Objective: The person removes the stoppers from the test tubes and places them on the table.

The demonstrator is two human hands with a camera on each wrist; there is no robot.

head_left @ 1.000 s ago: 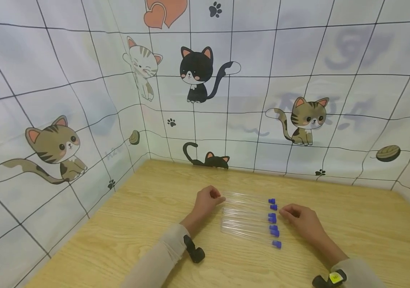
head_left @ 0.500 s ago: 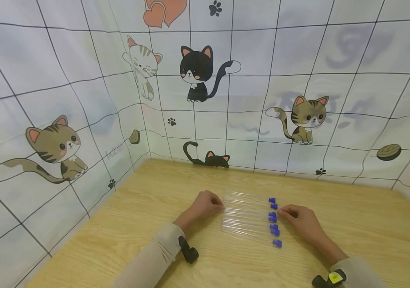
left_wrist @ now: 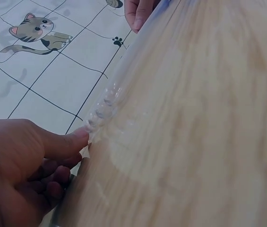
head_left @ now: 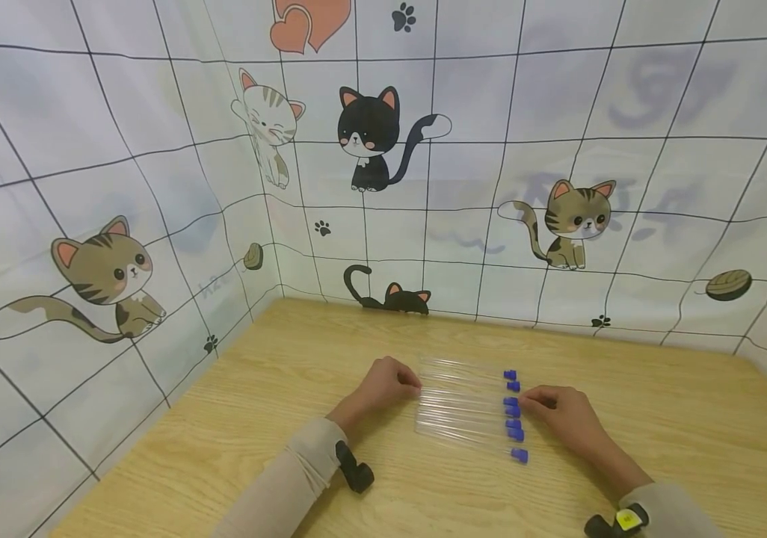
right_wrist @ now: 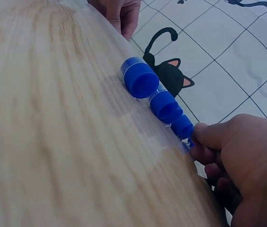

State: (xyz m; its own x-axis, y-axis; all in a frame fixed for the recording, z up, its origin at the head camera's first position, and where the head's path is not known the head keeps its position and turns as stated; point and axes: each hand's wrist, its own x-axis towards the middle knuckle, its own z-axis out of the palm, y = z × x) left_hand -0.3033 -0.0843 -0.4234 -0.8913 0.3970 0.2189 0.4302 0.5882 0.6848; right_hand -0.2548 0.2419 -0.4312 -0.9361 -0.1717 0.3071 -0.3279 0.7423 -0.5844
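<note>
Fingers (right_wrist: 204,154) nearly together, the left hand (head_left: 386,382) pinches a clear tube (head_left: 462,394), the right hand (head_left: 568,416) a blue cap (head_left: 510,402) (forearms (head_left: 289,467) angled inward), well before the table's (head_left: 222,433) back edge.

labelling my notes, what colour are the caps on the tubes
The caps are blue, best seen in the right wrist view.

Beige sleeves (head_left: 282,478) carry black wrist cameras (head_left: 359,478), the right one bearing a yellow label (head_left: 628,518).
</note>
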